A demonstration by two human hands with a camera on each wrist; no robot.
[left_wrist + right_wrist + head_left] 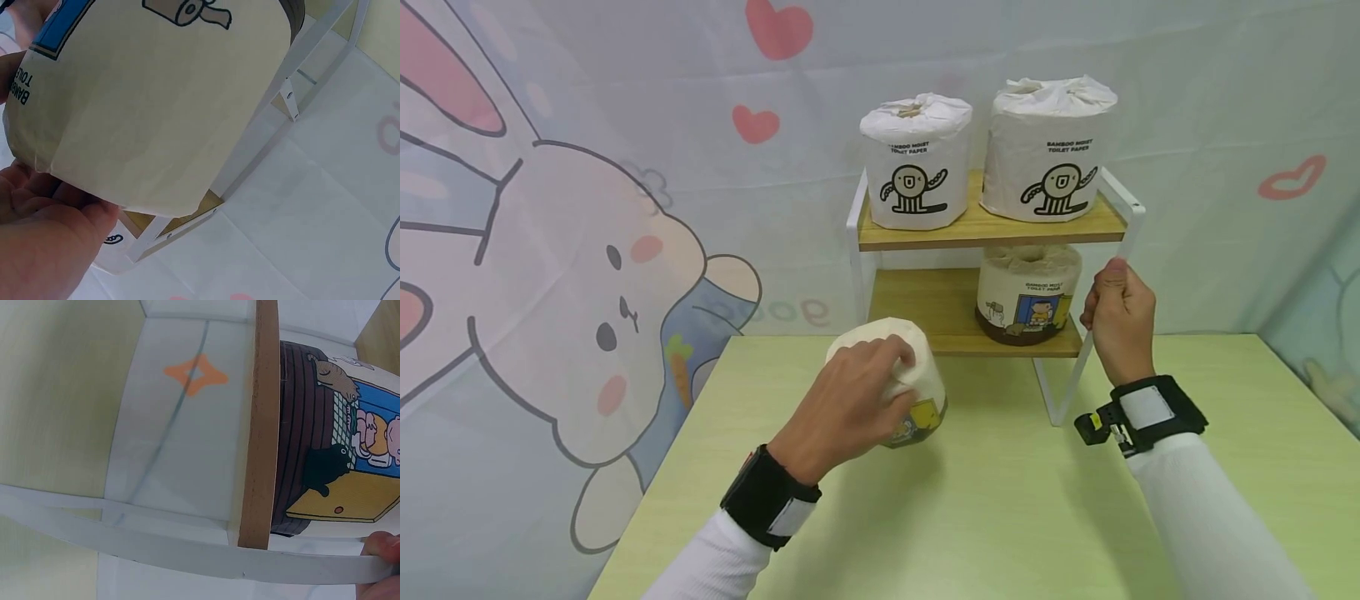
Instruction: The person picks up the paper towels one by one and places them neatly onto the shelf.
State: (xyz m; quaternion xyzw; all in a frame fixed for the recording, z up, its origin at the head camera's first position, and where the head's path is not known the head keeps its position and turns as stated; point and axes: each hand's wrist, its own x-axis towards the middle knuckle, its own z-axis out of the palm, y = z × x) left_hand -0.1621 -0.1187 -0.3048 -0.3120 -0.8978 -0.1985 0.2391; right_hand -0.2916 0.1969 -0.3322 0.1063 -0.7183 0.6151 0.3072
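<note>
My left hand (861,398) grips a toilet paper roll (928,392) in cream wrapping with a printed picture, fingers at its top and thumb on its side. The roll is held tilted, in front of the lower shelf's left part; in the left wrist view the wrapped roll (162,106) fills much of the frame. My right hand (1122,315) holds the white metal side frame (1084,354) of a two-tier shelf, thumb upward. On the lower wooden board (925,304) stands another printed roll (1028,292), at the right, close to my right hand.
Two white-wrapped toilet paper rolls, a left one (917,167) and a right one (1048,154), stand on the upper board (985,233). The shelf stands on a light green table (1000,517). Behind hangs a cloth backdrop (647,100) with a cartoon rabbit and hearts.
</note>
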